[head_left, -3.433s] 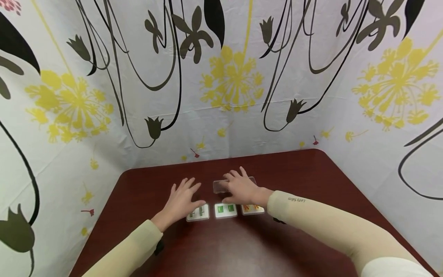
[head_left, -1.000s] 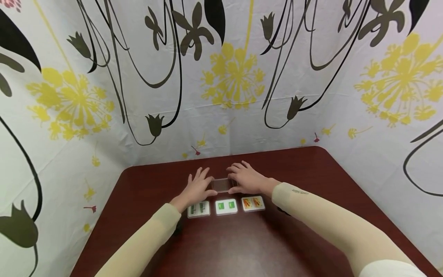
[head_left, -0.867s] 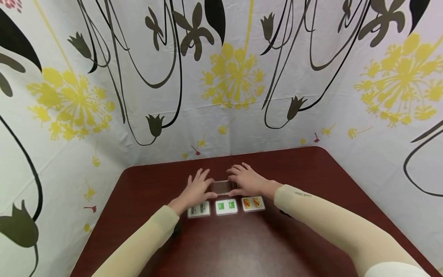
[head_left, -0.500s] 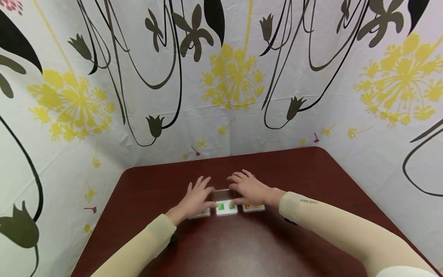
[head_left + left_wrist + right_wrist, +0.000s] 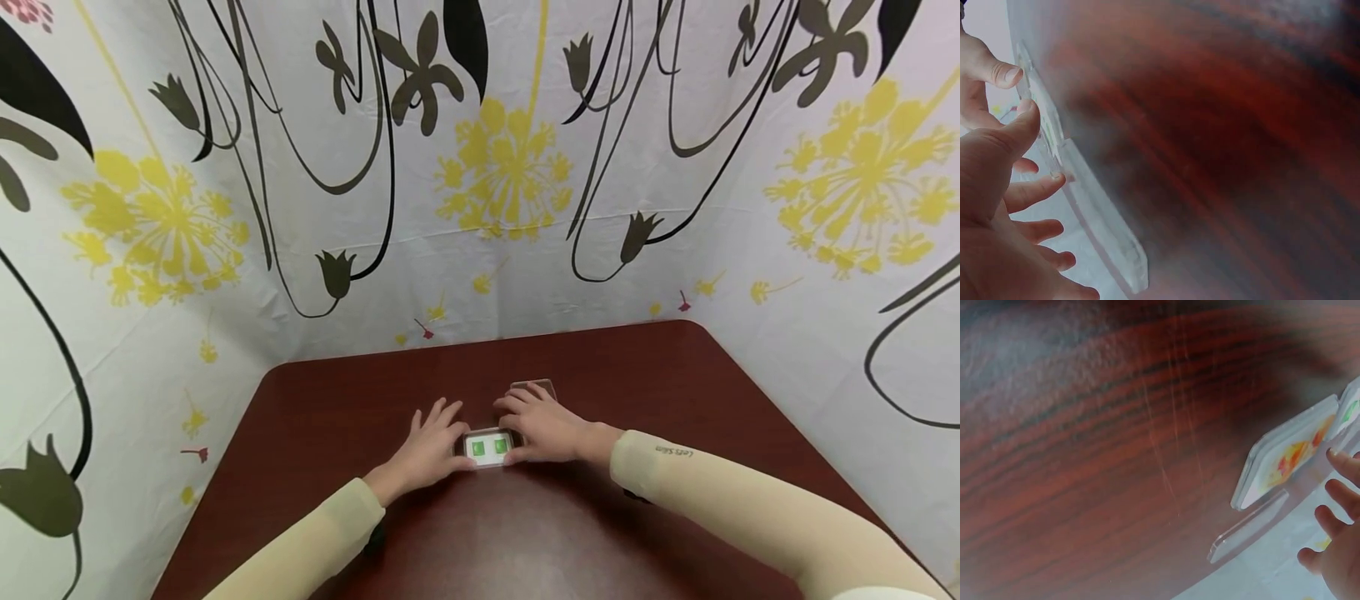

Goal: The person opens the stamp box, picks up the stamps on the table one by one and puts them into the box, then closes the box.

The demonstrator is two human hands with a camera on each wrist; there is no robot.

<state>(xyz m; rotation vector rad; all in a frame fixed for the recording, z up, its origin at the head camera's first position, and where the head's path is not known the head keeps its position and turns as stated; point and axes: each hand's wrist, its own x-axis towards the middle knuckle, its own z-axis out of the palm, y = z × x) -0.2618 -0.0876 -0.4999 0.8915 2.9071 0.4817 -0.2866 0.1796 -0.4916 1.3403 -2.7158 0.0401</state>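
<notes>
In the head view my left hand (image 5: 429,446) and right hand (image 5: 546,425) meet the two ends of a clear plastic lid (image 5: 487,431), thumbs at the near edge and index fingers behind. It lies over the middle clear box, whose white card (image 5: 490,450) bears two green pictures. Other fingers stay spread. A box with an orange picture (image 5: 1294,456) stands beside it in the right wrist view, hidden under my right hand from above. Another clear box (image 5: 1104,215) sits under my left hand's fingers (image 5: 1041,190) in the left wrist view.
A second clear lid (image 5: 543,386) lies behind my right hand, partly covered by its fingers. The boxes stand in a row on a dark red table (image 5: 360,400). A flower-patterned cloth (image 5: 480,283) hangs around the table's back and sides.
Both hands have gripped the clear lid behind the row and drawn it toward me onto the middle box. The left and right boxes are now hidden beneath the hands in the head view.
</notes>
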